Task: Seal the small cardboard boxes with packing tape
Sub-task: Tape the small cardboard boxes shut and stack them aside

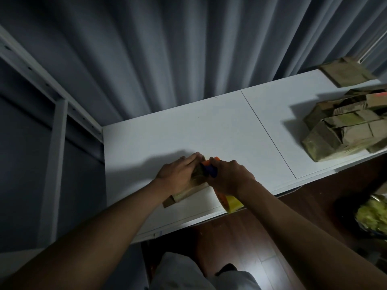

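Tape's mid-run: your right hand [229,176] is wrapped round the dispenser [210,169], riding on the box [188,190] near the table [209,126] edge. Keep your left hand [178,174] flat, just beside it, and pull straight

Head view. The left hand [178,174] lies flat, fingers straight, on a small brown cardboard box [186,192] at the near edge of the white tabletop [188,126]. The right hand [230,176] grips an orange-and-blue tape dispenser [207,166], apparently touching the box top; its yellow tape roll [232,203] shows below the wrist. A pile of taped cardboard boxes [343,128] lies far right.
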